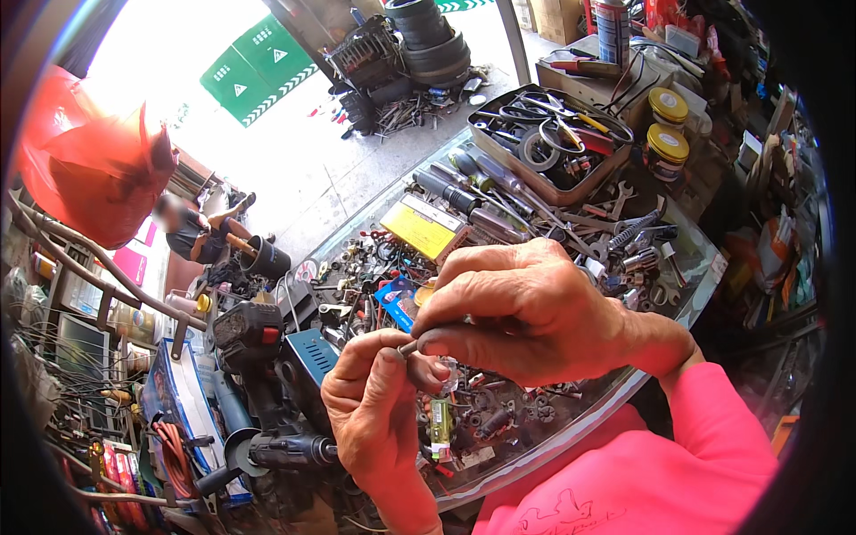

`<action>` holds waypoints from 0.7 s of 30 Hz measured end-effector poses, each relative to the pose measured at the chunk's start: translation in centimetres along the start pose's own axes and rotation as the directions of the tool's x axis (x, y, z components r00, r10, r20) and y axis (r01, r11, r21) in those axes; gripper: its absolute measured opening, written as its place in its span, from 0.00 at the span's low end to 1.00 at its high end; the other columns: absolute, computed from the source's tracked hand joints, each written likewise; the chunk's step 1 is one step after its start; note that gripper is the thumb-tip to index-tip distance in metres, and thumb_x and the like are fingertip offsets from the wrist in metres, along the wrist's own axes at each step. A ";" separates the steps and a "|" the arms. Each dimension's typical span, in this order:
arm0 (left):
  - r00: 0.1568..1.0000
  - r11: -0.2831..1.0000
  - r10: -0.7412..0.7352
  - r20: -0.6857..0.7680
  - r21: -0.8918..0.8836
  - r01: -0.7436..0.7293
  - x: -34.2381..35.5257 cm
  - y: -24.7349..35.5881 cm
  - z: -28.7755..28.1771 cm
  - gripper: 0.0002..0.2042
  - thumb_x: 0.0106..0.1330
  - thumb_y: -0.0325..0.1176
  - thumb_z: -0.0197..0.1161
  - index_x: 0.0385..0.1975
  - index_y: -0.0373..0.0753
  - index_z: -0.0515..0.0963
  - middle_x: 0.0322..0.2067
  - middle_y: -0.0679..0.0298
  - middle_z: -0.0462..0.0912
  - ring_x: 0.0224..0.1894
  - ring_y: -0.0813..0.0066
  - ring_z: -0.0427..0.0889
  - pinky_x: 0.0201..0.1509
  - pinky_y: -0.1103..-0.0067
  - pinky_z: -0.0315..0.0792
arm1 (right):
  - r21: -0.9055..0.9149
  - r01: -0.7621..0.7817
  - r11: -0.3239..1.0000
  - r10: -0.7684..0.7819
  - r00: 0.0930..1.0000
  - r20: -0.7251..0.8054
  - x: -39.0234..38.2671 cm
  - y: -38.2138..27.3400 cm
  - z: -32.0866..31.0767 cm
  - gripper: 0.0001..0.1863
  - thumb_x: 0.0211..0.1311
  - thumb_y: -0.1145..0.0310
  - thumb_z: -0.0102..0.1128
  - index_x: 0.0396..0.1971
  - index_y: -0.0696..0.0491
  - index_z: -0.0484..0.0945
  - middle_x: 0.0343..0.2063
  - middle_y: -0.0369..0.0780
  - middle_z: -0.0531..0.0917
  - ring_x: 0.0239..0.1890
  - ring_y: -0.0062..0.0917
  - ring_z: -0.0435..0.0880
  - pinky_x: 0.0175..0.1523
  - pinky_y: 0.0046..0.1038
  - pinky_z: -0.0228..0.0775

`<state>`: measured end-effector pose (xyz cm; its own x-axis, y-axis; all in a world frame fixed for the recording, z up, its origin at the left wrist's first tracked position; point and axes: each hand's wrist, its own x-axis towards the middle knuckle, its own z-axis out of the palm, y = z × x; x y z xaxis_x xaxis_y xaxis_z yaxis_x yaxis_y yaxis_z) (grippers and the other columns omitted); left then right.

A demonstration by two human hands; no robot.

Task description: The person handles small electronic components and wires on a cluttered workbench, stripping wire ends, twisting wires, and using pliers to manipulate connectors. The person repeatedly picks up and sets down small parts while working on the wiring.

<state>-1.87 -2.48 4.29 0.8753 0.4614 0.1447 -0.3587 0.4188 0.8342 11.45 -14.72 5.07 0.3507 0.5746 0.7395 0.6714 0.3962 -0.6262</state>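
Observation:
Above the cluttered glass-topped table, my left hand (366, 428) and my right hand (544, 312) meet fingertip to fingertip. Between them sits a small, thin metal piece (407, 349), gripped by the thumb and fingers of each hand; most of it is covered, so its exact kind cannot be told. Just beyond the fingers lies a blue card packet (398, 301). Below them, a clear yellowish lighter-like tube (440, 423) rests among loose nuts, sockets and other small metal parts.
A yellow box (423, 228), screwdrivers (504, 183) and a tray of pliers and scissors (571, 192) occupy the far side. Left of my hands stand a cordless drill (245, 334) and an angle grinder (290, 451). A seated person (192, 232) is at far left, below a red plastic bag (94, 169).

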 end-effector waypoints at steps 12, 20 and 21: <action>0.999 0.989 -0.034 -0.026 0.143 0.038 0.4 -0.3 -0.4 0.09 0.65 0.23 0.56 0.42 0.25 0.74 0.28 0.51 0.82 0.30 0.68 0.82 0.38 0.77 0.76 | -0.131 -0.054 0.990 0.048 0.998 -0.044 0.1 0.5 0.1 0.07 0.54 0.68 0.63 0.26 0.57 0.78 0.20 0.42 0.79 0.23 0.36 0.80 0.27 0.32 0.71; 0.999 0.964 0.018 -0.026 0.266 -0.011 0.6 -0.6 0.1 0.10 0.66 0.26 0.56 0.42 0.25 0.74 0.29 0.52 0.82 0.31 0.68 0.82 0.41 0.75 0.75 | -0.166 -0.033 0.986 0.019 0.996 -0.088 0.1 0.7 0.0 0.07 0.54 0.70 0.63 0.25 0.58 0.78 0.21 0.41 0.79 0.23 0.34 0.80 0.25 0.31 0.71; 1.000 0.976 0.013 -0.022 0.218 -0.008 0.7 -0.7 0.1 0.10 0.67 0.27 0.55 0.42 0.26 0.74 0.28 0.52 0.82 0.31 0.68 0.82 0.41 0.75 0.75 | -0.177 -0.013 0.984 -0.008 0.993 -0.117 0.1 0.5 0.1 0.06 0.54 0.71 0.64 0.25 0.58 0.78 0.21 0.41 0.79 0.22 0.33 0.80 0.25 0.30 0.70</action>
<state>-1.01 -2.54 3.88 0.8632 0.4841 0.1434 -0.2862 0.2351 0.9289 11.75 -14.35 4.82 0.4193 0.4834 0.7685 0.7718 0.2559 -0.5821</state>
